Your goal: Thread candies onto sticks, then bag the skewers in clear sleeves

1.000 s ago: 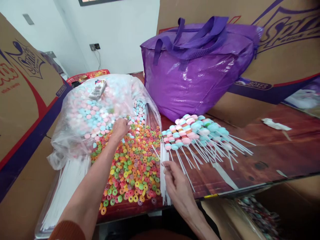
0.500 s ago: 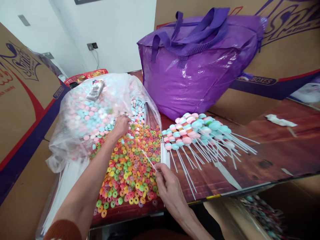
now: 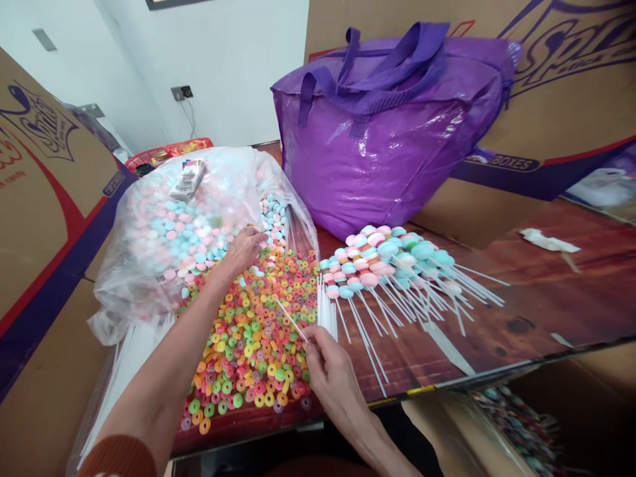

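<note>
Between the thumb and fingers of my right hand is a thin white stick, bare along its visible length and slanting up to the left. Under it spreads a heap of sugared gummy rings in red, orange, yellow and green. My left hand reaches across to the far side of the heap, where pastel candies in pink, blue and white lie. Its fingers are bent together among the candies; what they hold, if anything, is hidden. Right of the heap lie finished candy sticks piled together.
A clear plastic bag of pastel candies carries a small pack on top. White sticks lie beside the ring heap, more at left. A purple bag stands behind. Cardboard boxes flank the wooden table.
My left hand has shifted slightly right among the pastel candies. The right hand keeps the stick in nearly the same place. The view has moved a little.
</note>
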